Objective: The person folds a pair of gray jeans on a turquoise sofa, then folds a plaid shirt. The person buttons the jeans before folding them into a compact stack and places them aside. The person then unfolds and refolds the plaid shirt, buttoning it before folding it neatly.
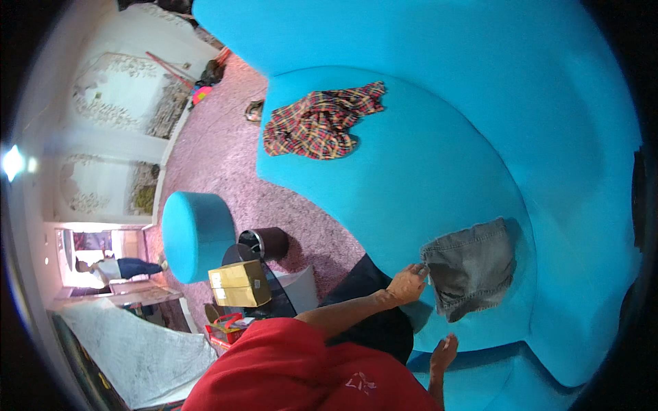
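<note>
A grey denim garment [476, 267], folded into a rough square with visible seams, lies flat on the blue sofa seat [411, 185]. My left hand [409, 283] is at its left edge, fingertips closed on the cloth near the corner. My right hand [444, 351] hovers below the garment's lower edge, apart from it; its fingers are loosely bent, with nothing seen in them. Farther off on the same seat lies a crumpled plaid shirt [319, 123] in red, black and yellow, touched by neither hand.
The blue backrest [569, 103] curves round the seat. On the left are a round blue stool [199, 236], a dark bin [266, 243] and a cardboard box [240, 283] on a dark table. Pink carpet [205, 157] covers the floor. A person [120, 268] stands near the doorway.
</note>
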Tool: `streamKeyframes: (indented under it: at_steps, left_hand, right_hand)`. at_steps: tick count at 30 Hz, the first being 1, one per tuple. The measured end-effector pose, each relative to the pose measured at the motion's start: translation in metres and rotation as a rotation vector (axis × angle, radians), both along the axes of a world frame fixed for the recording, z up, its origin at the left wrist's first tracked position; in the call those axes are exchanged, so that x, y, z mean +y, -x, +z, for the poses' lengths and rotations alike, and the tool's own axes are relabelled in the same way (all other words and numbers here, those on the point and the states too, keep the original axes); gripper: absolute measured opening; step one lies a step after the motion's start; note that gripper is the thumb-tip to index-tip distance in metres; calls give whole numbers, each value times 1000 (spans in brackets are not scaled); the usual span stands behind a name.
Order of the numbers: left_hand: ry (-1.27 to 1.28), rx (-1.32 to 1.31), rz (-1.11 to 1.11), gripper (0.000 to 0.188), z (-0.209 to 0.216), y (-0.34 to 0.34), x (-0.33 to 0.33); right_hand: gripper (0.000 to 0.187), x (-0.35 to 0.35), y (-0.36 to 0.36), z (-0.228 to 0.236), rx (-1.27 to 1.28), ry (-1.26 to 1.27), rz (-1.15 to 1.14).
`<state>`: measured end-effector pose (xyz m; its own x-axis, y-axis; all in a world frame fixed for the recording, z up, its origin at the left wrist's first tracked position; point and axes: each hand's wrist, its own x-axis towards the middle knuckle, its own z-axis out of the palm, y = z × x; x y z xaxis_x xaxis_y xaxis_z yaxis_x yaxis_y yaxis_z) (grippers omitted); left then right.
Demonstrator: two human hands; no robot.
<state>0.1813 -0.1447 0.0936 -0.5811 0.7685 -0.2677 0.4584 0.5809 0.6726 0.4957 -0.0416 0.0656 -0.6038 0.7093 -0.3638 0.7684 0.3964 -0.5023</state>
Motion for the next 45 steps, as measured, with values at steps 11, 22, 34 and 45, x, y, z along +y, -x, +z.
streamKeyframes:
  at_steps: [11,22,34,45]
  left_hand:
    - [-202,319,-136,62,-10,28,64]
    - [72,113,41,81,-62,45,69]
    - [-9,-1091,584,75,-64,57,49]
    - [184,-1150,716,65,46,4,8]
  right_hand:
    - [48,138,170,-1,129,-526,32]
    - [86,110,129,-40,19,11,-599]
    - [59,74,112,-45,765,1279,-1123]
    - [69,21,54,3,881,1244,-1113]
